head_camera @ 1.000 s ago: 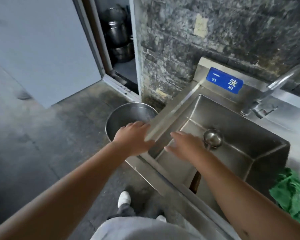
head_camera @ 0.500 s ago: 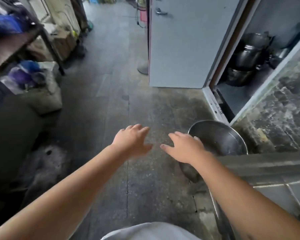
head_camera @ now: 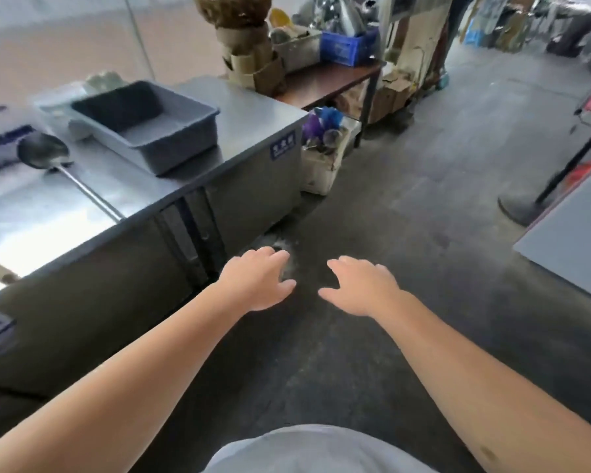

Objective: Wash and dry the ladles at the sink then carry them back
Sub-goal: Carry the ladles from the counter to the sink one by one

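Head view: ladle point(head_camera: 45, 153) on steel counter point(head_camera: 246, 107), well apart from both empty grips.

View swings off the sink and round to the prep counter

The steel sink, the round metal basin on the floor and the grey door drop out of sight; now a long stainless steel counter point(head_camera: 239, 107) fills the left, with a long-handled steel ladle point(head_camera: 45, 153) lying on it beside a grey rectangular plastic tub point(head_camera: 144, 124). The left hand point(head_camera: 258, 279) and right hand point(head_camera: 362, 286), a second ago over the sink edge, now hover empty over dark concrete floor point(head_camera: 406, 206).
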Available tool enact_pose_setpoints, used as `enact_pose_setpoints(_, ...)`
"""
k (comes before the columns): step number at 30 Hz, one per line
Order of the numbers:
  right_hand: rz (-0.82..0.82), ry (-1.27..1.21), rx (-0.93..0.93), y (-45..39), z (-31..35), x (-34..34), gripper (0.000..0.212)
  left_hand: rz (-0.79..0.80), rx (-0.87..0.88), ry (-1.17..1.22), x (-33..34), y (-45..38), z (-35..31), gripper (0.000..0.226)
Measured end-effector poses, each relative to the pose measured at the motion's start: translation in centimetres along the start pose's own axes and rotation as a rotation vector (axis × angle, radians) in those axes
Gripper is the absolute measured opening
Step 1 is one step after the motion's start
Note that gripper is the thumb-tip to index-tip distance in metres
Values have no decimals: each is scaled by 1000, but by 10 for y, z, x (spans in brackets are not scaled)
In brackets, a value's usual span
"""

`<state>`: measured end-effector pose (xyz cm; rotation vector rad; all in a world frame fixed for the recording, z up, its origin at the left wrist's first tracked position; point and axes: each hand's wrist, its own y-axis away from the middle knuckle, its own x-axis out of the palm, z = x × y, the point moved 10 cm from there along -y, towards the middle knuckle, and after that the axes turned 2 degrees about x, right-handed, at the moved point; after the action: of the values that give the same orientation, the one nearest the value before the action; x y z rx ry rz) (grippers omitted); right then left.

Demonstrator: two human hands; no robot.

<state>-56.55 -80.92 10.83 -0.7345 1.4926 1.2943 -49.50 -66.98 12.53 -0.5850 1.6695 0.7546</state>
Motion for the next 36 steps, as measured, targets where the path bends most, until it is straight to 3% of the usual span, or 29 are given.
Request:
enact_pose_setpoints(7, 38, 74, -354, -65, 175, -10, 62, -8, -365, 59, 1, 71, 154, 64)
enact_pose_setpoints(19, 96, 279, -834, -151, 377, -11, 51, -58, -892, 227, 4, 118, 309, 69)
enact_pose_setpoints(28, 128, 370, -941, -221, 425, -38, 49, -77, -1010, 312, -9, 67, 354, 64)
enact_pose_setpoints(36, 135, 340, -956, -279, 468, -54, 51, -105, -945, 311, -24, 17, 418, 62)
